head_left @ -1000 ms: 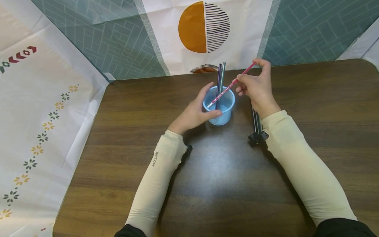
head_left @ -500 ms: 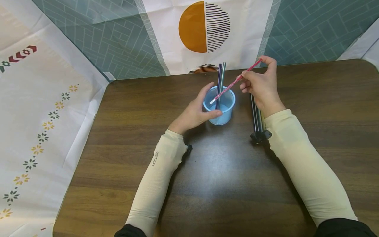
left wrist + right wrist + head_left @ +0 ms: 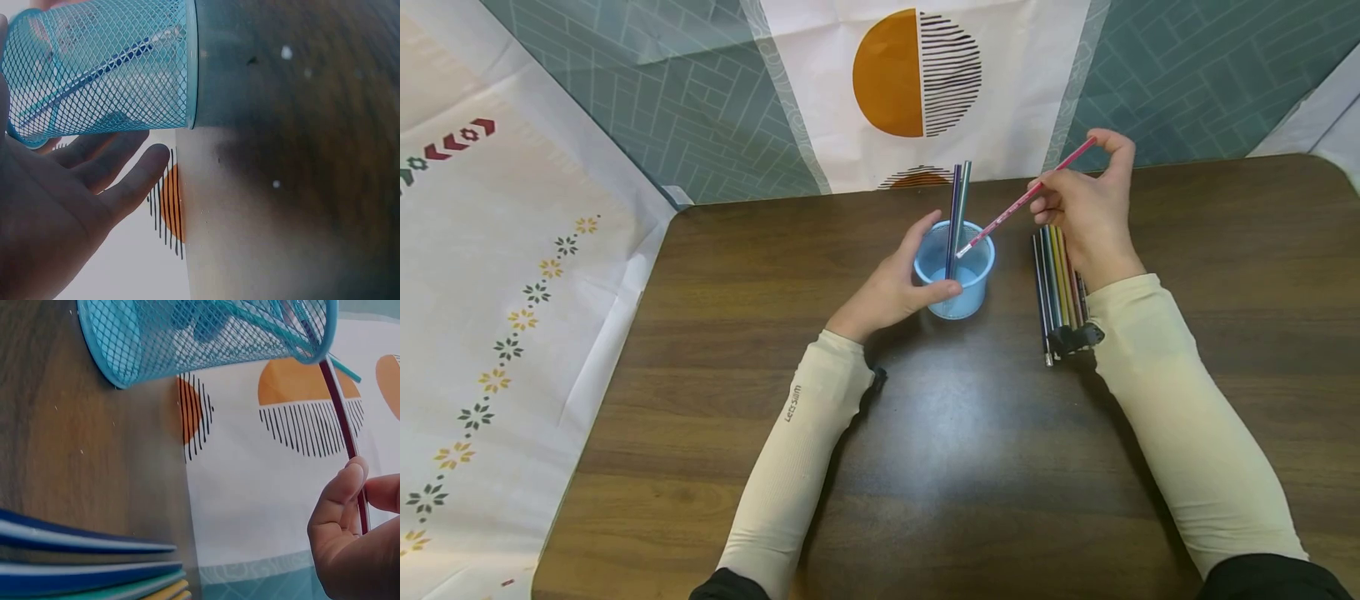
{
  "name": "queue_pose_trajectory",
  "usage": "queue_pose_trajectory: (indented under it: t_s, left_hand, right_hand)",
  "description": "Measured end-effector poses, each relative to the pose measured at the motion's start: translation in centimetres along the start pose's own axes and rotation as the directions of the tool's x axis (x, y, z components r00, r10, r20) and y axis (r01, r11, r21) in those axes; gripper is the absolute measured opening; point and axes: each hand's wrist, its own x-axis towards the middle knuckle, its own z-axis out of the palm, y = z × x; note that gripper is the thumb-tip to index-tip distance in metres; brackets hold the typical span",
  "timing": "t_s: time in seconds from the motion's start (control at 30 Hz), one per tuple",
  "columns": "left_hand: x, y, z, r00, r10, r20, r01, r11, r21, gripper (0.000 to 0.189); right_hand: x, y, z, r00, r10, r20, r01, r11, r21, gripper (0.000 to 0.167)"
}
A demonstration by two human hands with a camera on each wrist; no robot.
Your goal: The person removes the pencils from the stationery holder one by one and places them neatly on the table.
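My left hand (image 3: 887, 287) holds the light blue mesh pencil cup (image 3: 958, 305) from its left side, thumb along the near rim and a finger behind. Two pencils stand in the cup, a dark blue pencil (image 3: 953, 208) and a teal pencil (image 3: 965, 187). Up to the right, my right hand (image 3: 1093, 208) pinches a red pencil (image 3: 1015, 204) by its upper part. That pencil slants down to the left, its silvery lower end over the cup's mouth. In the right wrist view, the red pencil (image 3: 342, 415) passes behind the cup's rim (image 3: 331, 331).
Several pencils (image 3: 1060, 275) lie side by side on the brown table (image 3: 955, 467), right of the cup and partly under my right wrist. Printed cloth (image 3: 1015, 83) hangs behind the table's far edge. White patterned cloth (image 3: 535, 208) is at the left.
My right hand has moved right and farther away with the red pencil, whose lower end has shifted rightward over the cup. More of the lying pencils shows. My left hand and the cup stay put.
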Motion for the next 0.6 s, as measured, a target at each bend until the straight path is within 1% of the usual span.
queue_pose_trajectory:
  t_s: [0.23, 0.6]
  left_hand:
    - [0.0, 0.0, 0.0, 1.000, 0.005, -0.003, -0.005, 1.000, 0.006, 0.097]
    - [-0.1, 0.0, 0.0, 1.000, -0.002, 0.002, 0.002, 1.000, -0.008, 0.098]
  right_hand:
    - [0.3, -0.7, -0.7, 1.000, -0.013, -0.015, 0.014, 1.000, 0.022, 0.064]
    - [0.5, -1.8, -1.8, 0.999, -0.030, -0.030, 0.032, 0.997, 0.072, 0.065]
